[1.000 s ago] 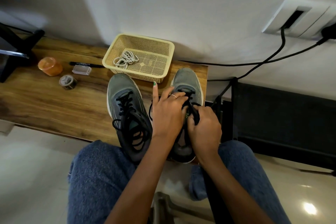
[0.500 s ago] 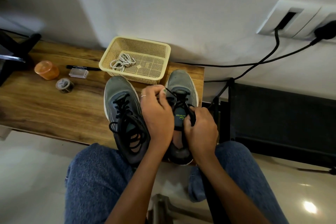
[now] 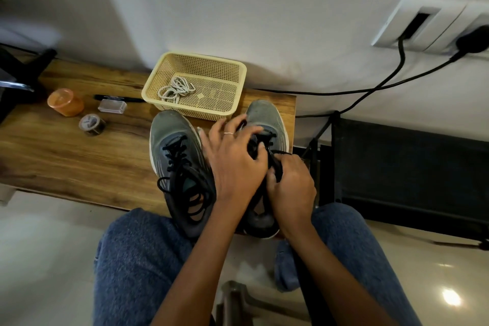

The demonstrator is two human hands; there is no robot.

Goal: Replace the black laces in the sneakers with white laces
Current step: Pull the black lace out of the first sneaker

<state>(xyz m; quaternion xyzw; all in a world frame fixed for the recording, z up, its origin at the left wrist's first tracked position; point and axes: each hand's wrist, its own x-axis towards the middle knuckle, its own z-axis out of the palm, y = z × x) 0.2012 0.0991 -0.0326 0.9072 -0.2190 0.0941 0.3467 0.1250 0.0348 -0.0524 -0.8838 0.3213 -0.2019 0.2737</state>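
While both sneakers sat side by side on the wooden table (image 3: 66, 161), the job had barely begun: the left sneaker (image 3: 180, 167) was fully laced in black, and the white laces (image 3: 176, 90) lay untouched in the yellow basket (image 3: 235, 71). The left hand (image 3: 232, 164) curled its fingers over the right sneaker (image 3: 267, 116), apparently picking at its black lace (image 3: 275, 159), which the right hand (image 3: 291, 188) pinched.

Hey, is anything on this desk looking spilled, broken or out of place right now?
Nothing spilled or broken shows. The one oddity: both sneakers' heels jut past the table's near edge, the left sneaker and the right sneaker alike. White laces lie bundled in the basket.
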